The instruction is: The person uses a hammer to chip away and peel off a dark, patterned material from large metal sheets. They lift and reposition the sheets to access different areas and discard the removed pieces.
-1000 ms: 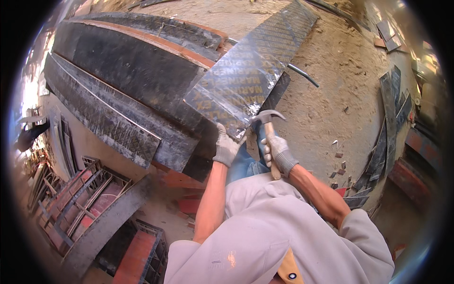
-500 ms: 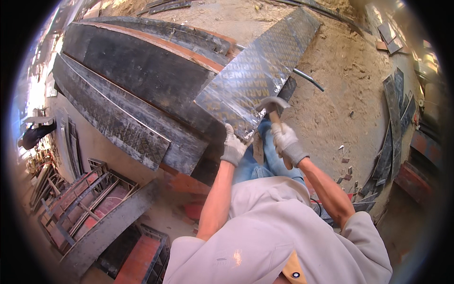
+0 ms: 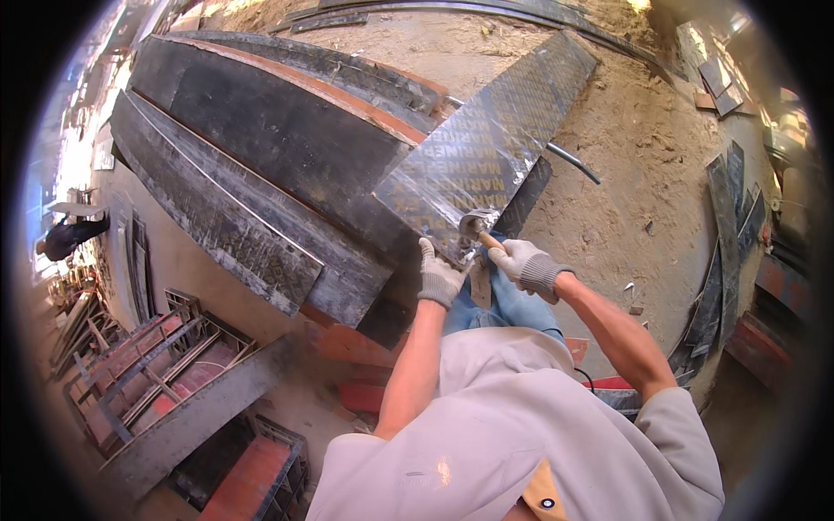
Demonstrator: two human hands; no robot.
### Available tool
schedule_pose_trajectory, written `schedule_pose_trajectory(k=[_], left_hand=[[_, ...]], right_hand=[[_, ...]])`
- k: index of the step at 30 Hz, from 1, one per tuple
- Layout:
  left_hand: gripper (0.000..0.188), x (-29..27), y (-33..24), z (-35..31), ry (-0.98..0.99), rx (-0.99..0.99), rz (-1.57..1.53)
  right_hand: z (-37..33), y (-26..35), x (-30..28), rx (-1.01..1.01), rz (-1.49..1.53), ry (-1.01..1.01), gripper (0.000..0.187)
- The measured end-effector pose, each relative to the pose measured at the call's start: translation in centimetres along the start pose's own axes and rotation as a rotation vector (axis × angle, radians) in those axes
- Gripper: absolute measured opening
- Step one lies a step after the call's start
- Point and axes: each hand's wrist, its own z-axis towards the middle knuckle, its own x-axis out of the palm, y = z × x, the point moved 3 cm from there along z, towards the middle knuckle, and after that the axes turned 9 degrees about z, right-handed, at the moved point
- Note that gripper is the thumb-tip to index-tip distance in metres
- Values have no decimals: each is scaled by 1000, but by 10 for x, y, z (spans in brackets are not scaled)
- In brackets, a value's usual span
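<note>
Gloved left hand [image 3: 439, 276] steadies a dark patterned board [image 3: 486, 148]; right hand [image 3: 521, 263] grips a hammer [image 3: 477, 228] at its edge.

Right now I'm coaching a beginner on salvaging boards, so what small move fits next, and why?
Probably lever the wooden-handled hammer gently. Its metal head sits at the near edge of the dark patterned plywood board, the gloved right hand grips the handle, and the gloved left hand steadies that edge.

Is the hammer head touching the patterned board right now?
Touching. The head view shows the hammer head pressed against the near edge of the patterned board, no gap visible.
</note>
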Motion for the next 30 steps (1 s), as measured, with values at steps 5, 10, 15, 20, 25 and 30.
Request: schedule_pose_trajectory(k=[5,10,15,20,25,30], left_hand=[[94,-2,0,2,-4,81,35],[92,-1,-3,12,37,63,-125],[91,3,-13,14,159,148,18],[88,11,-8,6,117,53,101],[89,22,-9,4,151,154,127],[95,20,-16,4,234,150,15]], right_hand=[[-4,1,-1,-206,58,-241,45],[-6,-28,24,29,-11,8,46],[-7,-35,22,-234,41,-309,48],[-2,-41,21,-202,-277,-128,41],[-2,-31,16,-278,-93,-284,44],[-5,-31,16,-197,-266,-163,43]])
